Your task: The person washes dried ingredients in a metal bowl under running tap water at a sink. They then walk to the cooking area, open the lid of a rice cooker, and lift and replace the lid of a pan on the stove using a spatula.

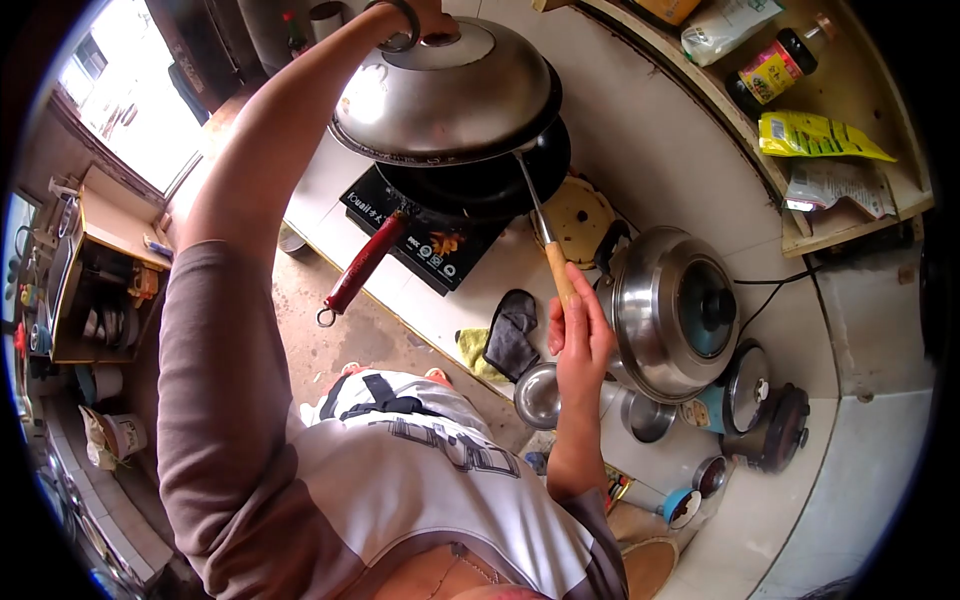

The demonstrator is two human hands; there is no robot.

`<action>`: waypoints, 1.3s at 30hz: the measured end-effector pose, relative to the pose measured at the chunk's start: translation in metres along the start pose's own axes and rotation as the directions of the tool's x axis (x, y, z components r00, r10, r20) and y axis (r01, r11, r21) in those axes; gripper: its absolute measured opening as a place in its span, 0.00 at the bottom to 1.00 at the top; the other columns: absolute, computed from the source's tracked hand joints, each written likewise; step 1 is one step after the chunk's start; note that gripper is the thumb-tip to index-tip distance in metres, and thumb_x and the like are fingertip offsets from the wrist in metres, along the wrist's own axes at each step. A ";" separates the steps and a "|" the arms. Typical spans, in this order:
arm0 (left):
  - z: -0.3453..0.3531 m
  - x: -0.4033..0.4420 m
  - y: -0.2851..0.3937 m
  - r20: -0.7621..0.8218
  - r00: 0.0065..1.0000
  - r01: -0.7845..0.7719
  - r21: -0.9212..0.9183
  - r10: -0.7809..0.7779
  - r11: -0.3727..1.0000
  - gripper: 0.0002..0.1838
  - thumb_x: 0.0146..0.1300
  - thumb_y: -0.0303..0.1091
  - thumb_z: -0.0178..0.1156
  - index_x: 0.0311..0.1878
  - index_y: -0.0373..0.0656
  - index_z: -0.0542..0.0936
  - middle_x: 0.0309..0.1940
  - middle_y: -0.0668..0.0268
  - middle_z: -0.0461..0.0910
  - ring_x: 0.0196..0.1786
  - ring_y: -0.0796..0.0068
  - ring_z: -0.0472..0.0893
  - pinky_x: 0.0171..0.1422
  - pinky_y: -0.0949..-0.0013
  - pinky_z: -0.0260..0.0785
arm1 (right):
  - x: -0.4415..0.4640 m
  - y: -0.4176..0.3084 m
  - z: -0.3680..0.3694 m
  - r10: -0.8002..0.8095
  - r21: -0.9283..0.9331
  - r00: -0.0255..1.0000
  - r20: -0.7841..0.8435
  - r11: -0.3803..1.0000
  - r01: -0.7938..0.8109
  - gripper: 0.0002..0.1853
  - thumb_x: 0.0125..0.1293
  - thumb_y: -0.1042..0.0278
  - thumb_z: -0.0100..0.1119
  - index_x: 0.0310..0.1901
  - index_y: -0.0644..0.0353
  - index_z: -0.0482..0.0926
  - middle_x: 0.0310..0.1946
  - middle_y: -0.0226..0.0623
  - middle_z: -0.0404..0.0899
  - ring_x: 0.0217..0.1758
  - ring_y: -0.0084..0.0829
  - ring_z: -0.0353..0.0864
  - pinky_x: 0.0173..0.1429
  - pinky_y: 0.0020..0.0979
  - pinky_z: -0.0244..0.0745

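Note:
My left hand is at the top of the view, its fingers closed round the knob of a large domed steel lid. The lid is tilted above a black wok, whose red handle points toward me. Wok and handle sit over a black induction cooker on the white counter. My right hand grips the wooden handle of a long metal-shafted spatula. The far end of the spatula reaches under the lid's right edge into the wok, and its tip is hidden.
Right of my right hand stands a big steel pot with a glass-centred lid. Beside it are a steel bowl, a dark cloth and a round wooden board. A shelf above holds a sauce bottle and a yellow packet.

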State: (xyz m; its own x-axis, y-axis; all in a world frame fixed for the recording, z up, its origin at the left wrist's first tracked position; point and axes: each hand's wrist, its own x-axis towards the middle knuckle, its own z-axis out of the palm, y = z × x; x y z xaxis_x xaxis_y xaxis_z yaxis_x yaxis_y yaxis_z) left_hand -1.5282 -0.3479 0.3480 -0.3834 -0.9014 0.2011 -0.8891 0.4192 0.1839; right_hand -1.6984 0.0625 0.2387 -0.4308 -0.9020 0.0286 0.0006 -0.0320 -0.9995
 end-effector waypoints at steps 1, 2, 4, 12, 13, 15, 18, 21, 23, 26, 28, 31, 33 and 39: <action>0.005 0.001 0.000 -0.017 1.000 -0.024 -0.023 0.024 0.999 0.18 0.39 0.49 0.67 0.20 0.42 0.85 0.19 0.54 0.81 0.26 0.60 0.83 0.33 0.59 0.75 | -0.001 0.003 0.002 -0.004 0.012 1.000 0.018 1.000 0.004 0.19 0.74 0.70 0.43 0.64 0.63 0.70 0.28 0.29 0.72 0.20 0.13 0.59 0.24 0.17 0.56; 0.011 0.001 0.001 0.022 0.999 -0.043 -0.051 0.044 0.998 0.18 0.43 0.50 0.64 0.21 0.43 0.85 0.18 0.57 0.81 0.25 0.63 0.83 0.32 0.62 0.75 | -0.001 0.008 0.003 -0.010 0.024 0.999 0.035 1.000 0.009 0.19 0.74 0.71 0.43 0.64 0.63 0.70 0.28 0.30 0.73 0.20 0.13 0.59 0.24 0.17 0.56; 0.020 0.001 0.005 0.097 0.991 -0.082 -0.106 0.092 0.991 0.20 0.51 0.52 0.58 0.22 0.44 0.85 0.16 0.63 0.81 0.23 0.71 0.83 0.31 0.66 0.75 | -0.002 0.010 0.007 0.005 0.025 0.998 0.067 1.000 -0.006 0.19 0.74 0.71 0.44 0.64 0.63 0.70 0.29 0.29 0.72 0.22 0.12 0.60 0.25 0.16 0.56; 0.018 -0.015 0.029 0.002 1.000 -0.018 -0.011 0.019 1.000 0.17 0.39 0.47 0.66 0.23 0.39 0.85 0.23 0.49 0.81 0.29 0.55 0.83 0.34 0.57 0.75 | -0.002 -0.003 0.005 0.052 0.017 0.998 0.042 0.998 -0.053 0.18 0.74 0.71 0.47 0.63 0.64 0.71 0.27 0.25 0.71 0.25 0.11 0.61 0.27 0.15 0.57; 0.014 -0.016 0.033 0.010 1.000 -0.010 -0.024 0.010 1.000 0.17 0.39 0.46 0.66 0.24 0.39 0.85 0.24 0.49 0.82 0.29 0.54 0.83 0.35 0.57 0.75 | 0.000 -0.004 0.005 0.024 -0.012 0.999 0.046 1.000 -0.023 0.18 0.74 0.71 0.47 0.63 0.64 0.71 0.27 0.26 0.71 0.25 0.11 0.61 0.27 0.15 0.57; 0.012 -0.017 0.036 -0.003 1.000 -0.017 -0.048 0.017 0.999 0.18 0.38 0.46 0.66 0.24 0.39 0.85 0.25 0.48 0.82 0.30 0.53 0.83 0.36 0.57 0.75 | 0.002 -0.003 0.006 -0.003 -0.043 0.999 0.047 0.999 0.005 0.19 0.74 0.71 0.47 0.63 0.64 0.70 0.28 0.26 0.71 0.25 0.10 0.61 0.27 0.15 0.57; 0.011 -0.018 0.040 -0.011 0.999 -0.047 -0.047 0.047 0.998 0.18 0.38 0.46 0.66 0.24 0.38 0.85 0.25 0.48 0.82 0.31 0.53 0.83 0.36 0.57 0.76 | 0.004 0.002 0.010 0.028 -0.007 0.998 0.048 1.000 -0.028 0.19 0.74 0.71 0.47 0.64 0.64 0.70 0.28 0.25 0.71 0.25 0.10 0.61 0.27 0.15 0.57; 0.026 -0.008 0.042 -0.047 0.998 -0.047 -0.044 0.045 0.998 0.19 0.39 0.48 0.66 0.25 0.39 0.85 0.25 0.48 0.82 0.32 0.53 0.84 0.37 0.57 0.76 | 0.002 0.007 0.014 0.082 0.068 0.994 0.074 0.994 -0.087 0.19 0.73 0.71 0.47 0.64 0.64 0.69 0.29 0.25 0.71 0.25 0.11 0.61 0.28 0.15 0.58; 0.040 -0.008 0.043 -0.057 0.991 -0.119 -0.026 0.118 0.993 0.20 0.44 0.49 0.62 0.25 0.39 0.85 0.21 0.54 0.81 0.27 0.57 0.82 0.34 0.59 0.75 | 0.000 0.011 0.018 0.090 0.066 0.991 0.095 0.993 -0.097 0.19 0.73 0.71 0.47 0.64 0.64 0.69 0.29 0.25 0.71 0.26 0.11 0.62 0.28 0.15 0.59; 0.048 -0.008 0.048 -0.071 0.986 -0.156 -0.021 0.154 0.988 0.21 0.46 0.51 0.61 0.26 0.38 0.85 0.21 0.55 0.81 0.27 0.56 0.82 0.34 0.59 0.74 | -0.003 0.017 0.023 0.073 0.027 0.990 0.117 0.997 -0.076 0.20 0.72 0.71 0.48 0.64 0.64 0.69 0.29 0.25 0.71 0.26 0.12 0.62 0.29 0.17 0.60; 0.053 -0.009 0.050 -0.079 0.985 -0.155 -0.026 0.153 0.988 0.22 0.45 0.51 0.62 0.27 0.38 0.85 0.24 0.53 0.81 0.29 0.54 0.82 0.36 0.57 0.75 | -0.005 0.024 0.026 0.060 0.028 0.988 0.143 0.998 -0.064 0.20 0.72 0.70 0.48 0.64 0.65 0.69 0.29 0.24 0.70 0.27 0.13 0.63 0.31 0.18 0.61; 0.059 -0.008 0.050 -0.107 0.977 -0.185 -0.007 0.183 0.983 0.21 0.45 0.51 0.63 0.27 0.39 0.85 0.24 0.53 0.82 0.30 0.54 0.82 0.36 0.58 0.75 | -0.008 0.024 0.034 0.104 0.029 0.977 0.185 0.993 -0.111 0.22 0.72 0.68 0.49 0.65 0.64 0.68 0.28 0.24 0.69 0.27 0.13 0.63 0.31 0.18 0.61; 0.057 -0.009 0.054 -0.072 0.983 -0.169 -0.011 0.168 0.985 0.21 0.45 0.51 0.63 0.28 0.39 0.85 0.24 0.54 0.82 0.30 0.55 0.83 0.36 0.58 0.75 | -0.008 0.024 0.041 0.112 0.029 0.973 0.201 0.992 -0.120 0.22 0.72 0.67 0.50 0.65 0.64 0.67 0.27 0.24 0.68 0.27 0.13 0.62 0.31 0.18 0.61; 0.028 0.003 0.050 -0.005 1.000 0.020 -0.037 -0.021 0.999 0.20 0.40 0.50 0.67 0.20 0.40 0.84 0.20 0.52 0.81 0.26 0.59 0.82 0.31 0.60 0.74 | -0.005 0.034 0.047 0.080 -0.045 0.959 0.270 0.996 -0.071 0.26 0.70 0.63 0.55 0.66 0.64 0.65 0.25 0.28 0.70 0.26 0.16 0.67 0.30 0.22 0.65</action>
State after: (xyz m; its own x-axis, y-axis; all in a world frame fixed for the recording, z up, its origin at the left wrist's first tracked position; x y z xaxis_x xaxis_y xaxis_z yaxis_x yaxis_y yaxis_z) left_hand -1.5807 -0.3327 0.3304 -0.3635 -0.9093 0.2025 -0.8870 0.4043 0.2231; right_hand -1.6542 0.0457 0.2055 -0.1691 -0.9844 -0.0491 -0.0099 0.0515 -0.9986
